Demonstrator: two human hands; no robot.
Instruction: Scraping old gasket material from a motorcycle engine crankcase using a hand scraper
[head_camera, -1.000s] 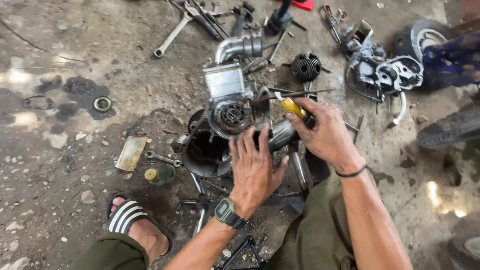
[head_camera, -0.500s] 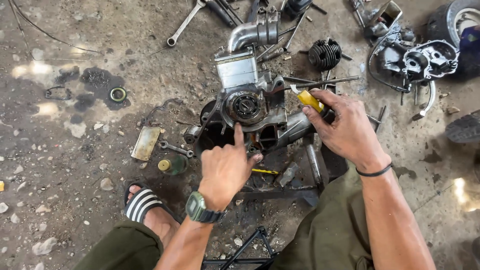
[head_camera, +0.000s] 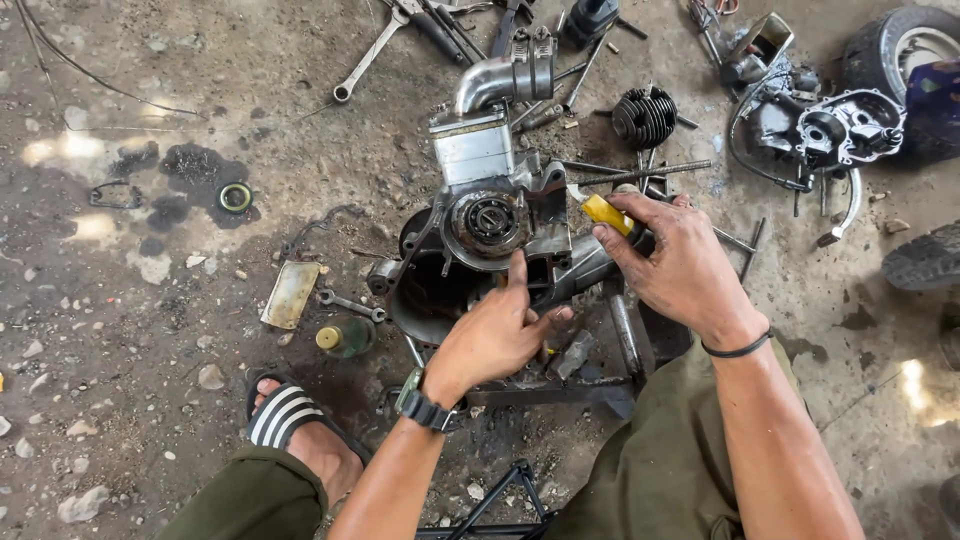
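A grimy small engine (head_camera: 490, 215) lies on the dirt floor in front of me, its round bearing hub facing up and a bent metal pipe at its far end. My left hand (head_camera: 495, 335), with a wristwatch, rests on the engine's near casing with the index finger pointing up at the hub. My right hand (head_camera: 680, 265) grips a yellow-handled screwdriver (head_camera: 606, 212) whose tip points at the engine's right side.
A finned cylinder (head_camera: 644, 117), another engine casing (head_camera: 835, 128) and a tyre (head_camera: 905, 50) lie at the far right. Wrenches (head_camera: 370, 55) lie at the top; a ring (head_camera: 236, 197), a flat plate (head_camera: 290, 294) and a small can (head_camera: 345, 337) lie left. My sandalled foot (head_camera: 290, 420) is near.
The view has shifted, so the engine sits higher and more central. My left hand has drawn back slightly on the casing, one finger raised. The right hand keeps the screwdriver at the engine.
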